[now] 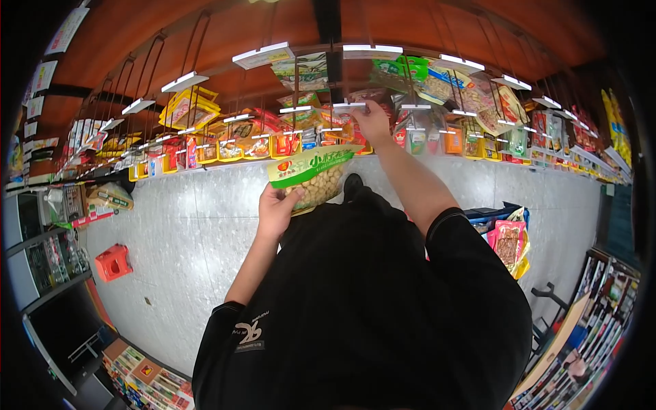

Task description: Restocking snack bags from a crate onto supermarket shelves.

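Note:
My left hand (277, 207) grips the lower left side of a clear plastic bag of peanuts (320, 182), with the thumb over its front. The bag has a green and pale yellow header bearing writing, and it is held tilted in front of my body. Reaching forward to the hanging display, my right hand (373, 122) has its fingers at the right end of a white price-tag holder (349, 107) on a hook. Its fingertips are partly hidden. Behind that holder, colourful snack packets (335, 120) hang or lie close together.
Long metal hooks with tags stick out from the reddish-brown panel (400, 25). Yellow bins (229, 150) of packets line the shelf below. On the grey floor (169, 230) stands a red plastic stool (113, 262). At right, a dark blue container (494, 218) holds packaged snacks (509, 243).

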### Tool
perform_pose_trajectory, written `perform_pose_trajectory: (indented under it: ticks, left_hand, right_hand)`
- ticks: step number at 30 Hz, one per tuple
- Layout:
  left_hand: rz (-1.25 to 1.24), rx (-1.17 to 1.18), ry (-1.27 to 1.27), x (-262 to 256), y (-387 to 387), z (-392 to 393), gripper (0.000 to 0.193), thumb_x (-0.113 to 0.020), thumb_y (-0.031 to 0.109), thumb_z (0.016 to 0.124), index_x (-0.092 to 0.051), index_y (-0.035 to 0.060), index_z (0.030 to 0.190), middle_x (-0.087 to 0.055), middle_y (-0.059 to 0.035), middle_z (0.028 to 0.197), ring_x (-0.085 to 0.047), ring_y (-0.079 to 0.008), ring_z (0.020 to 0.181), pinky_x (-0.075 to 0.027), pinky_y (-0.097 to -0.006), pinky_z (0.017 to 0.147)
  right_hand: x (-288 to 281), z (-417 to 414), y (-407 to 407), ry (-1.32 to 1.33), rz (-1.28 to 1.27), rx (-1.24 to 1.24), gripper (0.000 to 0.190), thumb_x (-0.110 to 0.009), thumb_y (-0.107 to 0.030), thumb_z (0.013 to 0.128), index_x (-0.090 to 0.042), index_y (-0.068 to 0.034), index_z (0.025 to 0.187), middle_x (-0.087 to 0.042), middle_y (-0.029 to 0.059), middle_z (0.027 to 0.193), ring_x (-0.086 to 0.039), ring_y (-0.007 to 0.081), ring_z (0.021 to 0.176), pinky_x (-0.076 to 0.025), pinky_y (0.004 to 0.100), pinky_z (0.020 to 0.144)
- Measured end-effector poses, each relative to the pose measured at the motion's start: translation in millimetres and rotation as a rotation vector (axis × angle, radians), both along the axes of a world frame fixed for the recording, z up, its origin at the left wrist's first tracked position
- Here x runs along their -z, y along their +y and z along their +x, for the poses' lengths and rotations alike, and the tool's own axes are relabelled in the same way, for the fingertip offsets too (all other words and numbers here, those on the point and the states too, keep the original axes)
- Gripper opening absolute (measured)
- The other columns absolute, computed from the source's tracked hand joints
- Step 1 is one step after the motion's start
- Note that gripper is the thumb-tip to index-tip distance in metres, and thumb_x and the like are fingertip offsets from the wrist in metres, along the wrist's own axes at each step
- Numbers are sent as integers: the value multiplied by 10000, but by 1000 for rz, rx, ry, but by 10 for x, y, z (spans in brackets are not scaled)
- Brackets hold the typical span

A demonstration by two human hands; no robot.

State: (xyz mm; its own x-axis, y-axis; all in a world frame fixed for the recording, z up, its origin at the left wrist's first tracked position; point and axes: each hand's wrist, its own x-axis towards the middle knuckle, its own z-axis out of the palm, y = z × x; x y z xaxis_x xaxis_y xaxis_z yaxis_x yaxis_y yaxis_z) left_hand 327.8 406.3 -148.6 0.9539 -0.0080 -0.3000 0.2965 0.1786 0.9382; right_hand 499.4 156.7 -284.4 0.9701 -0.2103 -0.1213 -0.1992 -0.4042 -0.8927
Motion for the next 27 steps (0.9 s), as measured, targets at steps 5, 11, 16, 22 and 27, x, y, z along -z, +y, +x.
perform_pose_trajectory:
  ticks: [5, 11, 16, 22, 27]
  left_hand:
    - [-3, -61, -24, 4, -53, -19, 290, -604, -45, 827, -551, -3, 1109, -627, -99, 1083, -592, -152, 996, -474, -296, 863]
    - [-13, 39, 26, 234, -8, 151, 290, -604, -25, 837, -544, -11, 1121, -617, -102, 1107, -590, -157, 1000, -475, -305, 866]
    - [24, 117, 91, 559, 73, 289, 266, -626, 8, 837, -560, -6, 1094, -638, -81, 1046, -589, -130, 956, -477, -284, 835]
    - [149, 212, 104, 775, 201, 374, 248, -663, 61, 826, -590, 0, 1054, -652, -54, 962, -587, -100, 873, -475, -259, 784]
    - [150, 235, 74, 916, 289, 430, 276, -677, 89, 815, -595, 9, 1066, -657, -41, 928, -591, -101, 829, -475, -262, 750]
  right_hand:
    - [275, -7, -122, -52, -28, -52, 334, -626, -264, 832, -616, -33, 1072, -659, 145, 868, -631, 234, 812, -478, 345, 744]
    - [148, -34, -138, 85, 106, -74, 294, -569, -266, 868, -623, -68, 1078, -661, 151, 806, -640, 229, 698, -490, 350, 645]
    - [90, -52, -114, 73, 295, -43, 295, -544, -223, 887, -610, -43, 1111, -663, 107, 781, -626, 152, 600, -490, 307, 545]
    - [111, -89, -126, 92, 321, -4, 275, -472, -168, 946, -548, 15, 1136, -617, 76, 830, -578, 118, 605, -494, 273, 537]
    - [-8, -118, -117, 157, 290, 7, 303, -501, -185, 914, -583, 5, 1136, -657, 132, 872, -654, 166, 670, -539, 292, 614]
